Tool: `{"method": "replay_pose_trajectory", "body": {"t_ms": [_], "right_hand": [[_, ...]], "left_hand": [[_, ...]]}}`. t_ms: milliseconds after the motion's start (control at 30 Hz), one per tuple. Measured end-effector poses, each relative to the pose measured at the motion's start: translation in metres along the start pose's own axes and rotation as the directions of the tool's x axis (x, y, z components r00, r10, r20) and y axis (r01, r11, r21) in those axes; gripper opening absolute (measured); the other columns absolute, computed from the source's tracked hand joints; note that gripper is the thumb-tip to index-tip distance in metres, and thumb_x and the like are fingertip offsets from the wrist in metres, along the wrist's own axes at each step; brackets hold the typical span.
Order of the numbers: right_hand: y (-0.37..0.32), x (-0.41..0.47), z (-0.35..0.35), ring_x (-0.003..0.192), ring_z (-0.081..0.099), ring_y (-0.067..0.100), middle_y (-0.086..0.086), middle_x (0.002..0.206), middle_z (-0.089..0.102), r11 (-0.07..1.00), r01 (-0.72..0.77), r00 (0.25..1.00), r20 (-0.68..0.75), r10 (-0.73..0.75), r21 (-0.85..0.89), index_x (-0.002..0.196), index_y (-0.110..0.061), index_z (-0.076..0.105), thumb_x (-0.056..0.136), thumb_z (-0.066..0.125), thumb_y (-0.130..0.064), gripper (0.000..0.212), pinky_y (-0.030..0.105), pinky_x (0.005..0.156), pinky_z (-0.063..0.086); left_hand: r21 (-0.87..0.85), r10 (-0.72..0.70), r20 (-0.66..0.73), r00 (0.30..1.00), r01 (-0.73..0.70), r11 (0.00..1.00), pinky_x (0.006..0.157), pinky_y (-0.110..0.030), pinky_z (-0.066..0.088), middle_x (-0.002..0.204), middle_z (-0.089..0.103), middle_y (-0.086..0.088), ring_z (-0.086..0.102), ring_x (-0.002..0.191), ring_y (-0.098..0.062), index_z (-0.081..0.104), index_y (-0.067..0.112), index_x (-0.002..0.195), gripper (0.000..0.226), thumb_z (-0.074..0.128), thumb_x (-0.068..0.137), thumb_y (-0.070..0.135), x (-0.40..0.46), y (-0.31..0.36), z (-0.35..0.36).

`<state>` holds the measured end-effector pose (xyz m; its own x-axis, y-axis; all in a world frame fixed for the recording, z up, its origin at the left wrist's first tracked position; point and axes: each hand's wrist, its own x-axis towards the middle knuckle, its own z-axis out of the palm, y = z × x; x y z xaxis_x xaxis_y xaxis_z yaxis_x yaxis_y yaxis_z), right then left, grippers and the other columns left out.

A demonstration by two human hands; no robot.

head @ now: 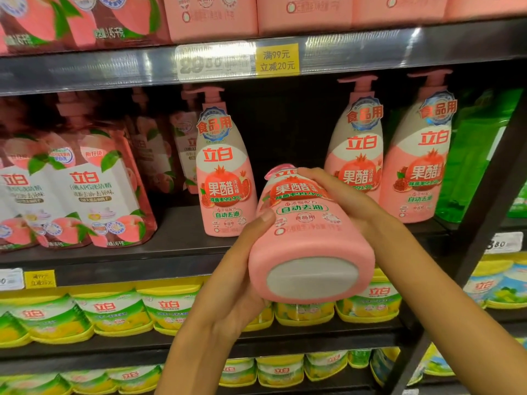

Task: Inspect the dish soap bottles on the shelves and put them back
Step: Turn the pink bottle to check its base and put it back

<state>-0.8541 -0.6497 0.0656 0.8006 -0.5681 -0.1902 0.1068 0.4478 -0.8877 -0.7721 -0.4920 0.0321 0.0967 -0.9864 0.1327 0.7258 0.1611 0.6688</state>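
Both hands, left hand (pixel 228 280) and right hand (pixel 342 195), grip the pink bottle (pixel 308 238), tipped base-outward for checking, before the shelf gap (pixel 285 132).

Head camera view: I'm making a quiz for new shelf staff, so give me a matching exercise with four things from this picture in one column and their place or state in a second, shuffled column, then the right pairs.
Things:
1. held pink bottle
2. yellow promo tag
3. green bottle
4. yellow-green tubs

Places or states:
A. on the shelf edge above the pink pump bottles
B. tipped over, grey base toward the camera
C. on the shelf below the pink bottles
D. upright at the right end of the middle shelf

Pairs: 1-B, 2-A, 3-D, 4-C. The left hand and right hand both grip the held bottle.
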Motion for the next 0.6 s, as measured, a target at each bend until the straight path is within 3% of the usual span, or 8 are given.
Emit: {"method": "replay_pose_trajectory", "body": {"t_ms": [33,100,200,267,367,467,600], "right_hand": [[-0.002,0.000,0.000,0.106,0.060,0.027,0.014,0.099,0.066,1.000,0.012,1.000,0.001,-0.012,-0.020,0.113,-0.007,0.062,0.091,0.061,-0.031,0.032,0.041,0.105,0.044],[-0.005,0.001,-0.001,0.108,0.063,0.029,0.014,0.103,0.069,0.997,0.053,0.999,0.015,-0.052,-0.052,0.108,-0.008,0.068,0.086,0.067,-0.032,0.033,0.045,0.106,0.044],[-0.005,-0.001,0.000,0.084,0.072,0.024,0.010,0.088,0.075,0.977,0.193,0.978,0.096,-0.184,-0.090,0.078,-0.017,0.079,0.079,0.071,-0.032,0.017,0.043,0.092,0.055],[-0.003,-0.002,0.000,0.081,0.073,0.023,0.011,0.090,0.076,0.946,0.302,0.947,0.152,-0.283,-0.120,0.086,-0.019,0.079,0.080,0.070,-0.029,0.014,0.041,0.082,0.058],[-0.001,-0.005,-0.002,0.083,0.074,0.022,0.009,0.094,0.076,0.900,0.381,0.921,0.179,-0.347,-0.213,0.108,-0.017,0.067,0.078,0.072,-0.032,0.033,0.035,0.073,0.061],[0.003,-0.011,-0.005,0.080,0.074,0.019,0.007,0.090,0.077,0.860,0.411,0.911,0.181,-0.371,-0.304,0.103,-0.016,0.068,0.072,0.074,-0.036,0.038,0.029,0.066,0.059],[0.014,-0.017,-0.010,0.082,0.074,0.024,0.011,0.093,0.076,0.834,0.480,0.877,0.145,-0.457,-0.271,0.093,-0.020,0.074,0.071,0.080,-0.029,0.024,0.031,0.067,0.059]], "left_hand": [[0.015,-0.038,-0.033,0.999,0.038,0.999,0.095,-0.044,0.051,0.114,0.068,-0.021,0.066,0.105,-0.034,0.069,-0.001,0.112,0.031,0.063,0.086,0.016,0.000,0.001,0.002],[0.148,0.026,-0.132,0.991,-0.006,0.989,0.081,-0.041,0.057,0.093,0.075,-0.015,0.072,0.084,-0.030,0.074,0.008,0.101,0.035,0.073,0.068,0.019,0.003,-0.002,-0.004],[0.283,0.026,-0.189,0.982,0.029,0.959,0.071,-0.036,0.060,0.102,0.074,-0.011,0.073,0.091,-0.025,0.078,0.020,0.096,0.033,0.078,0.064,0.026,0.007,-0.012,-0.009],[0.308,0.032,-0.232,0.972,0.043,0.950,0.069,-0.035,0.059,0.106,0.073,-0.012,0.072,0.095,-0.026,0.072,0.018,0.108,0.047,0.081,0.063,0.028,0.008,-0.018,-0.017],[0.405,0.068,-0.197,0.978,0.018,0.914,0.069,-0.032,0.058,0.109,0.072,-0.012,0.071,0.098,-0.027,0.061,0.017,0.122,0.067,0.080,0.061,0.035,0.009,-0.018,-0.023],[0.562,0.120,-0.171,0.978,-0.003,0.827,0.074,-0.032,0.059,0.109,0.073,-0.008,0.070,0.100,-0.025,0.059,0.018,0.123,0.069,0.079,0.060,0.038,0.008,-0.018,-0.028],[0.638,0.130,-0.149,0.980,-0.005,0.770,0.083,-0.035,0.057,0.113,0.071,-0.004,0.068,0.105,-0.021,0.052,0.023,0.128,0.076,0.080,0.059,0.037,0.009,-0.022,-0.039]]}}
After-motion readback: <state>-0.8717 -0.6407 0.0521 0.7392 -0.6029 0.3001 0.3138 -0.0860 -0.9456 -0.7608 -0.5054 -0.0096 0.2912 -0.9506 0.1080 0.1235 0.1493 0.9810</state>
